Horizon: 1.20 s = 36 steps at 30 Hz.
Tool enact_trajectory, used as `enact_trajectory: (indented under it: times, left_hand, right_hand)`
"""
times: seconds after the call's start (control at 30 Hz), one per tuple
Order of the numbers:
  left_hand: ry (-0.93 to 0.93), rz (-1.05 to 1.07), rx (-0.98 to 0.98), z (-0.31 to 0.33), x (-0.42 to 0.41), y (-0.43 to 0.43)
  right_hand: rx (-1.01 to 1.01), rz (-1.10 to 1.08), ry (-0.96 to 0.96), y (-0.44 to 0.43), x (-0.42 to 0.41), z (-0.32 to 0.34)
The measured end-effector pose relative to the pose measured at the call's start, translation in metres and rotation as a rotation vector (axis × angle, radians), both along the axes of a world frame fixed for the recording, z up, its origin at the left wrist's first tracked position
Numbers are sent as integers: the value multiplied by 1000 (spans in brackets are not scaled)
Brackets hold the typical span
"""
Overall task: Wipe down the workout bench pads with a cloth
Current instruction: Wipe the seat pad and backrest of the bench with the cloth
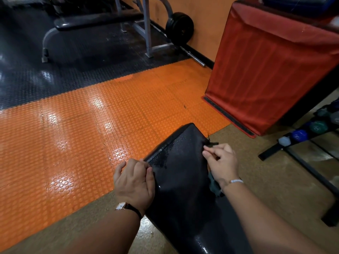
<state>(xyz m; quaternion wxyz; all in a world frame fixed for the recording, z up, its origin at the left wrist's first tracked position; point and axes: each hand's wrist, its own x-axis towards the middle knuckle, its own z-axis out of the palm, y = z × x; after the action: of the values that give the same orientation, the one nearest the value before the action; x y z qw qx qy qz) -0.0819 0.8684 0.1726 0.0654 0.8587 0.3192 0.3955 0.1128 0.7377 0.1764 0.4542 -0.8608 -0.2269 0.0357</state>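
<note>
A black workout bench pad (180, 171) runs from the bottom of the view up to the middle, its far end looking wet and glossy. My left hand (134, 180) holds the pad's left edge, thumb pressed on the seam. My right hand (221, 162) sits at the pad's right edge and pinches a loose black strip of torn covering at the corner. A dark grey-green cloth (214, 186) hangs beneath my right palm, mostly hidden by the hand and wrist.
An orange studded floor mat (82, 134) lies left and ahead. A red covered box (271, 66) stands at the right. A rack of small dumbbells (302, 134) sits by the right edge. Another bench (95, 21) and a loaded barbell (180, 28) stand at the back.
</note>
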Motion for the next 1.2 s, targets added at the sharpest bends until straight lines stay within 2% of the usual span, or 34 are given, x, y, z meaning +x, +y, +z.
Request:
enact_trajectory:
  times: [0.07, 0.2, 0.4, 0.53, 0.7, 0.83, 0.9, 1.07, 1.2]
  left_hand:
    - [3, 2, -4, 1, 0, 0]
    - [9, 2, -2, 1, -1, 1]
    - [39, 10, -8, 4, 0, 0]
    - [54, 26, -4, 5, -1, 0]
    - [28, 16, -9, 4, 0, -1]
    - [24, 1, -3, 3, 0, 0]
    - [17, 10, -7, 3, 0, 0]
    - [15, 19, -19, 6, 0, -1]
    - [22, 26, -21, 6, 0, -1]
  right_hand:
    - [-32, 8, -14, -6, 3, -3]
    - [43, -72, 176, 17, 18, 11]
    - [56, 164, 140, 4, 6, 14]
    - [-6, 96, 225, 11, 30, 19]
    - [-23, 129, 64, 3, 13, 7]
    - [-39, 47, 110, 9, 30, 9]
    - [-65, 39, 70, 24, 32, 16]
    - [-76, 186, -92, 11, 9, 13]
    - [-74, 89, 14, 16, 31, 11]
